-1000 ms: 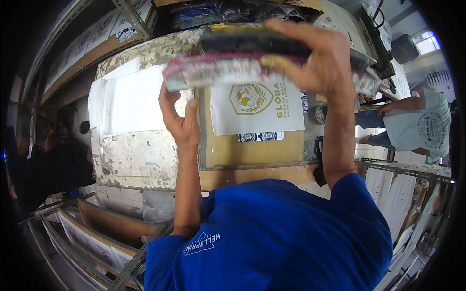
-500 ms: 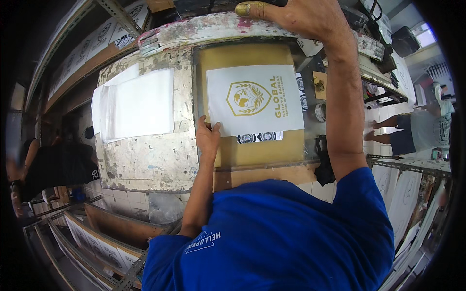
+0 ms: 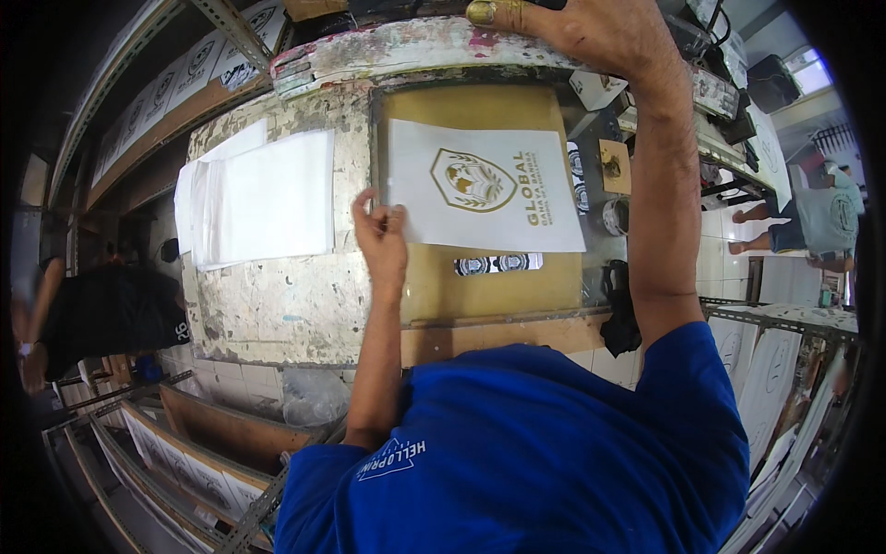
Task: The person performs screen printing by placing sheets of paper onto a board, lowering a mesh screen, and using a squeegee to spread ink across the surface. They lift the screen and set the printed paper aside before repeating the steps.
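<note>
A white sheet (image 3: 434,217) printed with a gold shield emblem and lettering lies over a tan board (image 3: 480,300). Its near-left corner is pinched by my left hand (image 3: 380,245), thumb over the margin and index finger curled at the edge. Below the sheet, a black-and-white strip (image 3: 498,264) sits on the board. My right hand (image 3: 604,35) is raised at the top, beyond a paint-stained wooden bar (image 3: 397,57). Its gold-stained thumb stretches left above the bar; the other fingers, curled round something there, are mostly hidden.
Left of the board, a stack of white sheets (image 3: 272,198) rests on a worn, paint-flecked tabletop (image 3: 295,309). Metal shelving (image 3: 106,102) with printed sheets stands far left. A person in black (image 3: 111,314) is at left, another person (image 3: 821,217) at right.
My left hand has shifted left and slightly away, with the sheet's near edge following, so more of the strip shows. My right hand has moved a little to the right.
</note>
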`<state>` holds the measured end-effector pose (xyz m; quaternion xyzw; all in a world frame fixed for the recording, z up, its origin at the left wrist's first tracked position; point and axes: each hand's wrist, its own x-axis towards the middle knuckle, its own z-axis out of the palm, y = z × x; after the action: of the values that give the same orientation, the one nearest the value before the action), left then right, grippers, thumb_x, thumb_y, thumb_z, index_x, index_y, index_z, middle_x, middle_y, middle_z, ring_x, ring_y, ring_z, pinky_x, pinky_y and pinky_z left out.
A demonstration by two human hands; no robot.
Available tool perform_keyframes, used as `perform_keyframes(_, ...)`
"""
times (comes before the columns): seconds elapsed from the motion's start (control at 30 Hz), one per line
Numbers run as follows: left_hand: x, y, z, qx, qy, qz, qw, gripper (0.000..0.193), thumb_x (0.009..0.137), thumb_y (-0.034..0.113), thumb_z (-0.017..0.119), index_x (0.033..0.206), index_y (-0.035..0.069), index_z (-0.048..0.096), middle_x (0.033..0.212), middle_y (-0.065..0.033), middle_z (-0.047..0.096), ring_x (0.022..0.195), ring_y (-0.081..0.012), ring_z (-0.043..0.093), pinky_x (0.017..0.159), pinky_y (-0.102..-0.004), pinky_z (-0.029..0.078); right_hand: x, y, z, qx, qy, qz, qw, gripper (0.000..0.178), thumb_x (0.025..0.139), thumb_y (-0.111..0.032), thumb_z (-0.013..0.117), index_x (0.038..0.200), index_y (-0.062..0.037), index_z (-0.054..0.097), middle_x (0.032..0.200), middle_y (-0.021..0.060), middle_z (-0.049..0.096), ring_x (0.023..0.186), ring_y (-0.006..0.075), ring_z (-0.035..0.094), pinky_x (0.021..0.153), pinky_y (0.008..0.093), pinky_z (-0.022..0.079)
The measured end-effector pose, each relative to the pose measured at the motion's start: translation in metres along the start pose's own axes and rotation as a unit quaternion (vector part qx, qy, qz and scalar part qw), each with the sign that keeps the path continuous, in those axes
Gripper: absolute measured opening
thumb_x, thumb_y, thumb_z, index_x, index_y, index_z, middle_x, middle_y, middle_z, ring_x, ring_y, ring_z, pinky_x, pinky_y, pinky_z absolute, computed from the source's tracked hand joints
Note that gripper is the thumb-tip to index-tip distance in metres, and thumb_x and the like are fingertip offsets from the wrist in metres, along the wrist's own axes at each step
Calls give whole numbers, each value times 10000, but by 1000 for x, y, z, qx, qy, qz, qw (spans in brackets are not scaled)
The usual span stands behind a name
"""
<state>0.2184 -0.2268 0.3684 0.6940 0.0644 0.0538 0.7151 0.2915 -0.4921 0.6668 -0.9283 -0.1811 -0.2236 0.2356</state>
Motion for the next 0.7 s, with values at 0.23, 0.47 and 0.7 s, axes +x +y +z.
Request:
perform_keyframes(0.23,36,28,-113,57,103,-11,993,534,955,-38,636,1458,43,474,862,-23,671,907,-120,604,923,-289,481,2,4,1,-28,2,12,1000,552,730,-460,854,1108,-63,790,1042,141,786,934,280,736,862,385,584)
perform_keyframes(0.47,41,-11,-309,60,258,55,963,505,953,-14,672,1418,0,477,881,-21,660,920,-123,589,906,-285,475,1,-5,2,2,1,23,1000,550,703,-403,887,1124,-63,789,1053,159,784,907,258,747,835,346,589)
perform_keyframes(0.7,16,-42,-423,95,394,40,913,574,941,63,737,1415,-21,423,1088,-120,660,993,-195,625,913,-345,522,2,3,6,28,28,-13,999,550,703,-392,882,1119,-46,785,1011,140,793,823,221,749,780,325,595)
